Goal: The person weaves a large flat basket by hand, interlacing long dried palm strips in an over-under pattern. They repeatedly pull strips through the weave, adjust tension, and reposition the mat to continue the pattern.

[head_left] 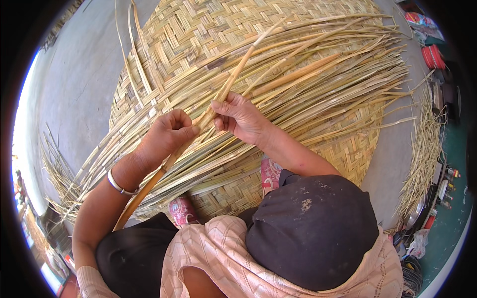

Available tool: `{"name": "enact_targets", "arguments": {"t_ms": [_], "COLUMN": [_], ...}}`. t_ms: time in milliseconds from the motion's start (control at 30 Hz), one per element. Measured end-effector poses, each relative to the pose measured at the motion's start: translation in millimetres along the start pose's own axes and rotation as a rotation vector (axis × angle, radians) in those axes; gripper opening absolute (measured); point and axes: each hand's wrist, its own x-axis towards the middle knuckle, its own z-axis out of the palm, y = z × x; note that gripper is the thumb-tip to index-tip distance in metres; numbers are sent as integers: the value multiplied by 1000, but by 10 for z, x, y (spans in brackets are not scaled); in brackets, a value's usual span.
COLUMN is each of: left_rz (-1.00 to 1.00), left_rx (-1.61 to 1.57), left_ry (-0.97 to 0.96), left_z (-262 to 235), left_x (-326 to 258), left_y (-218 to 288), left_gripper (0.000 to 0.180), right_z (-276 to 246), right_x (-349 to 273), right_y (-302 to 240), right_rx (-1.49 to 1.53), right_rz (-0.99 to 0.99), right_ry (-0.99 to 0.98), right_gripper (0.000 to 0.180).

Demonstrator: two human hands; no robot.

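Note:
A long split cane stalk [237, 70] runs slantwise from beside my left forearm up toward the far side. My left hand [169, 133] pinches it near the middle with thumb and fingertips. Just beyond, my right hand [239, 115] grips the same stalk, thumb laid along it and fingers curled beneath. The two hands are close together but apart. Below the left hand the stalk's lower part [145, 191] looks browner and rounder. Under both hands lies a broad spread of loose cane strips [318, 82], mostly pale yellow and green.
A large woven mat [198, 25] lies beneath the strips on a grey floor [82, 74]. My dark-covered knee [310, 231] rises at the lower right. Thin straw [421, 154] is heaped at the right, near a red coil [433, 57]. More strip ends [59, 174] fan out at left.

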Motion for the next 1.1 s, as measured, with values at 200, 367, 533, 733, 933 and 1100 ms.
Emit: {"name": "enact_targets", "arguments": {"t_ms": [200, 367, 533, 733, 933, 1100], "left_rz": [5, -94, -121, 12, -40, -113], "left_rx": [-196, -345, -426, -214, -36, -19], "left_ry": [-26, -121, -150, 5, -21, -81], "left_z": [-60, -57, -16, -14, -30, -38], "left_x": [101, 128, 188, 273, 295, 317], "left_y": [14, 99, 165, 43, -15, -38], "left_gripper": [19, 20, 21, 19, 22, 22], "right_z": [108, 137, 167, 87, 28, 91], "right_x": [64, 42, 37, 35, 35, 17], "right_y": [-33, -70, -56, -30, 60, 143], "right_rx": [-29, -9, -58, 48, 5, -207], "right_rz": [-98, -107, -117, -21, 52, 22], "right_ry": [132, 181, 130, 49, 8, 74], "right_gripper": [16, 15, 14, 13, 13, 17]}}
